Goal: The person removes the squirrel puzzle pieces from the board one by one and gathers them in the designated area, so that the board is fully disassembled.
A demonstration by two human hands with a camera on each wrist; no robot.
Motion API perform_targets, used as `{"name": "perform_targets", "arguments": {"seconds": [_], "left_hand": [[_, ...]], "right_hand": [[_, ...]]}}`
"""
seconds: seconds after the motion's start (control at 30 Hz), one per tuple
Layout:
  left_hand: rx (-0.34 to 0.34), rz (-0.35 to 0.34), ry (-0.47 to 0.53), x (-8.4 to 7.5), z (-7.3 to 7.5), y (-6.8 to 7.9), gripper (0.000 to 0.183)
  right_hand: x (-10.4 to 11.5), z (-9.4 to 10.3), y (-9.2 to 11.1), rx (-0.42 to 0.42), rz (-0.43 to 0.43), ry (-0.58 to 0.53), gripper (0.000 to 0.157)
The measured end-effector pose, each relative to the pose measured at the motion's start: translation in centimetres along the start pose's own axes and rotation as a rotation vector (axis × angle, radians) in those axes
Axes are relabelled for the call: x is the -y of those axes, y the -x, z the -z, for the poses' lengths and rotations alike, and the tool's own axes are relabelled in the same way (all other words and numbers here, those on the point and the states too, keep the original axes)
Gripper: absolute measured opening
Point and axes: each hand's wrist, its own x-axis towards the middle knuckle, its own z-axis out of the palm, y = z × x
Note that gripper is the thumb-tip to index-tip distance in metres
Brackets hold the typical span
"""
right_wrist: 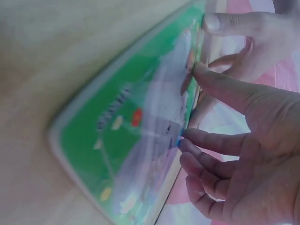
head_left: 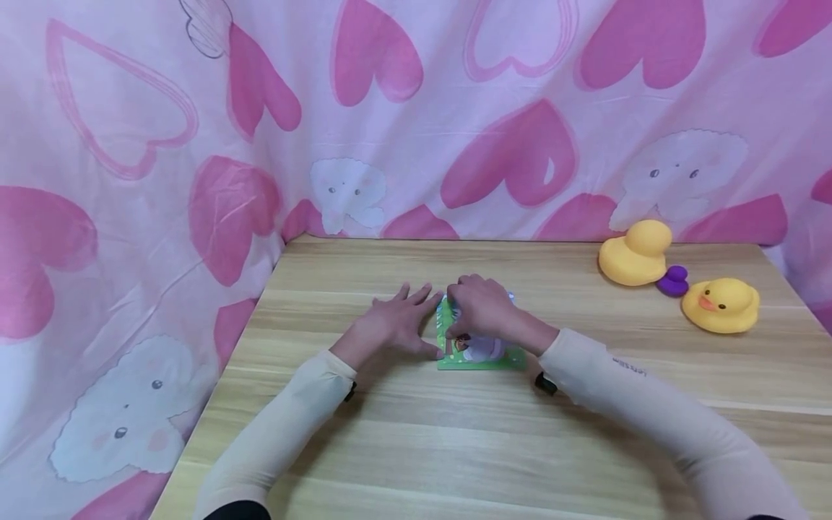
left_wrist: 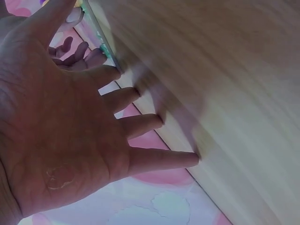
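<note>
A flat green board [head_left: 482, 365] with a printed cartoon picture lies on the wooden table. Its glossy surface and rounded corner show large in the right wrist view [right_wrist: 84, 154]. My left hand [head_left: 399, 323] spreads its fingers on the left of it, fingertips touching the tabletop, the thumb at the board's left edge. Over the picture, my right hand [head_left: 484, 310] bends its fingers, thumb and forefinger apart, their tips at the board's left part. Whether they pinch anything there cannot be told. In the right wrist view, a small blue patch shows beside the right forefinger's tip.
Two yellow toy ducks, one [head_left: 633, 256] at the back edge and one [head_left: 720, 306] nearer, sit at the table's right. Between them is a small purple duck [head_left: 674, 282]. A pink heart-patterned curtain [head_left: 416, 130] hangs behind and on the left.
</note>
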Motion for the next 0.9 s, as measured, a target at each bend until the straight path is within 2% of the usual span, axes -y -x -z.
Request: {"name": "perform_targets", "arguments": {"seconds": [0.2,0.43,0.67,0.9], "left_hand": [[0.007,0.014,-0.023,-0.3,0.2,-0.1,0.113],[0.018,0.01,-0.017,-0.3,0.1,-0.1,0.114],[0.01,0.008,-0.017,-0.2,0.2,-0.1,0.114],[0.014,0.01,-0.01,-0.2,0.1,-0.1,0.114]], "right_hand": [[0.1,0.5,-0.6,0.045,-0.02,-0.022,0.07],[-1.4,-0.3,-1.1,0.088,-0.002,-0.211,0.072],[-2.9,-0.8,-1.6,0.101,0.045,-0.35,0.058],[-3.6,-0.6,-2.0,0.126,0.087,-0.378,0.05]]}}
